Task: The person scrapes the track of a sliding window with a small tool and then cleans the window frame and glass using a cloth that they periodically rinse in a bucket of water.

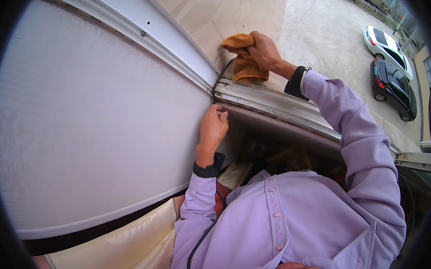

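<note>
My right hand (pixel 266 52) is stretched out past the window frame and grips a folded orange-brown cloth (pixel 250 70), which hangs down beside the outer edge of the sill track. My left hand (pixel 214 126) is at the inner corner of the window, its fingers curled near the lower end of a thin black cable (pixel 220 75); whether it touches the cable I cannot tell. The metal window track (pixel 283 110) runs from that corner to the lower right, with dark dirt in its grooves. The white upright window frame (pixel 182 45) meets it at the corner.
A large pale panel (pixel 103 121) fills the left side. Cream curtain fabric (pixel 123 243) lies below it. Outside are a tiled wall (pixel 210 12), a concrete yard (pixel 312 33), a white car (pixel 386 44) and a black car (pixel 393 85). A dark gap lies between my body and the sill.
</note>
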The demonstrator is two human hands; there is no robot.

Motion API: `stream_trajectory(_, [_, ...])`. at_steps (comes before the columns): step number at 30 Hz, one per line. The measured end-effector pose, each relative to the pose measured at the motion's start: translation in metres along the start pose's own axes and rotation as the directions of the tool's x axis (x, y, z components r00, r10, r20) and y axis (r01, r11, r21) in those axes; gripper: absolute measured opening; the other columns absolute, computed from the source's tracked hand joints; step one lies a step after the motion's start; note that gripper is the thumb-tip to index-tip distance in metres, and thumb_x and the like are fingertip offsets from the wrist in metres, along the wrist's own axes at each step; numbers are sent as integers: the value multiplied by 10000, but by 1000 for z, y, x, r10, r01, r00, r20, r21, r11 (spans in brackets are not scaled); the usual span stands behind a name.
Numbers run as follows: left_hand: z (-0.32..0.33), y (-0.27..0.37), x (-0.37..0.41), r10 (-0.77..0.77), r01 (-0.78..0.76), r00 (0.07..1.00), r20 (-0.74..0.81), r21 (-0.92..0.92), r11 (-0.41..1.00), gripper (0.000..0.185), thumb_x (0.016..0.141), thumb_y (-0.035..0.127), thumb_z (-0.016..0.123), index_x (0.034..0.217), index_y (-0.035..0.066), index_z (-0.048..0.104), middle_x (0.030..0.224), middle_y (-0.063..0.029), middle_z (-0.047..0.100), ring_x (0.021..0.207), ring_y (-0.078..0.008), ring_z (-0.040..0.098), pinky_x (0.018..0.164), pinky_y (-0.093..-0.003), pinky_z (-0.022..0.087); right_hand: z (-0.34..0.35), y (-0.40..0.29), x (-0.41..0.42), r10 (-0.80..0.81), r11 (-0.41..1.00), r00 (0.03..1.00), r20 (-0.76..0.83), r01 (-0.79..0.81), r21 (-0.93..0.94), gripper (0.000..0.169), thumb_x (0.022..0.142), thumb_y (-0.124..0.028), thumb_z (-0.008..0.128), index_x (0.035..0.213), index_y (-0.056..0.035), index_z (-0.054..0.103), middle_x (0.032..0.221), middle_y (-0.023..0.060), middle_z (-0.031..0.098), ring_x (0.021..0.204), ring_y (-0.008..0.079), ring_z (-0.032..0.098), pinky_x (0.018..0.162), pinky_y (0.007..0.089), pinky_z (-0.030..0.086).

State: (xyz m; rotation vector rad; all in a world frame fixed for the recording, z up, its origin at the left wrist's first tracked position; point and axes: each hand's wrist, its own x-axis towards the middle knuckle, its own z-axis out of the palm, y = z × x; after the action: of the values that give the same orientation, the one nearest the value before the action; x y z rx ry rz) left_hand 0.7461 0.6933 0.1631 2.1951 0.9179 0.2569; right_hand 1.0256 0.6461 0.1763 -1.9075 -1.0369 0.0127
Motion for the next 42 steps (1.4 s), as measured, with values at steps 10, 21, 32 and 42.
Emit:
stream_trajectory(10, [3, -8, -18, -16, 20, 1000, 26, -162, 987, 531, 945, 63, 510, 1438, -41, 342, 1102, -178, 669, 815, -207, 701, 718, -291, 529, -172, -23, -79, -82, 967, 688, 721, 231, -111, 350, 715, -117, 740, 1048, -61, 647, 958, 108, 644, 836, 271, 650, 757, 380, 523])
stream_trajectory(21, [11, -2, -13, 65, -66, 998, -15, -270, 961, 513, 923, 51, 516, 1394, -86, 364, 1019, -183, 687, 779, -243, 700, 696, -330, 538, -60, -44, -92, -285, 911, 674, 681, 411, -25, 281, 656, -50, 678, 917, -41, 573, 945, 167, 586, 878, 377, 610, 721, 444, 487])
stream_trajectory(32, [12, -7, -7, 59, -48, 998, 34, -259, 965, 547, 913, 21, 473, 1427, -85, 318, 1020, -174, 693, 777, -235, 703, 709, -317, 537, -7, -32, -21, 225, 918, 962, 155, -263, 297, 281, 805, -156, 671, 1009, 19, 587, 953, 183, 662, 822, 307, 661, 725, 400, 532])
stream_trajectory(42, [13, -7, -7, 29, -3, 994, 102, -245, 970, 618, 942, 91, 517, 1463, -85, 235, 1072, -184, 670, 841, -207, 693, 715, -283, 527, -298, -5, -124, 221, 901, 939, 265, -92, -424, 272, 831, -123, 732, 1081, -52, 653, 1023, 89, 661, 871, 196, 668, 828, 303, 558])
